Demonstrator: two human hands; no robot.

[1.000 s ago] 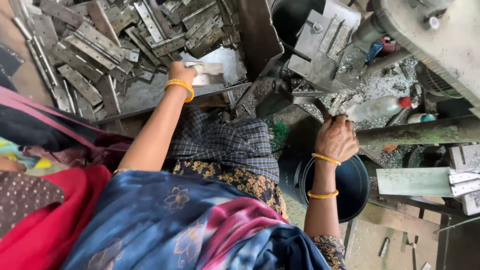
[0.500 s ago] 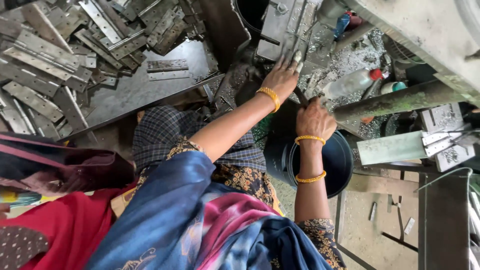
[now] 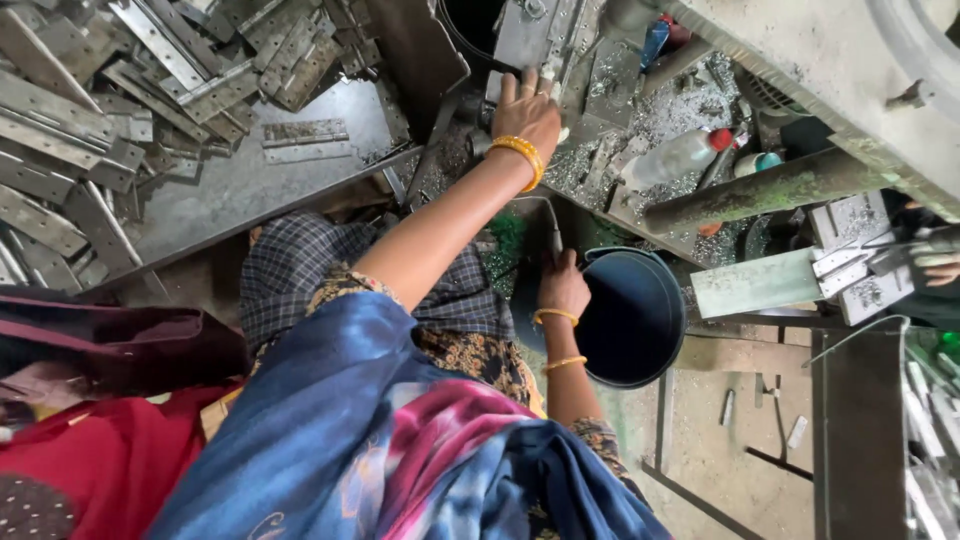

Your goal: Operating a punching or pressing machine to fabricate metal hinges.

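With hinge plates [image 3: 150, 90] heaped at left, the left hand [image 3: 527, 110] is laid open-fingered on the press fixture [image 3: 535, 35], best seated squarely, while the right hand [image 3: 562, 285] is curled by the dark bucket [image 3: 640, 315].

Your left hand [image 3: 528, 112], ringed by a glossy yellow bangle [image 3: 520, 158], rests on a dull grey metal press block [image 3: 535, 35], smooth but smudged. Your right hand [image 3: 562, 288] grips a thin, matt metal rod [image 3: 553, 228] beside a black plastic bucket [image 3: 640, 315] with a faint sheen. Flat metal strips [image 3: 150, 60], grey and scuffed, lie heaped on a worn steel counter [image 3: 250, 180]. Bright metal shavings [image 3: 660, 115], rough and glittering, lie around a clear plastic bottle [image 3: 672, 160] with a red cap. Your lap carries matt checked cloth [image 3: 290, 270] and soft blue patterned cloth [image 3: 330, 420].
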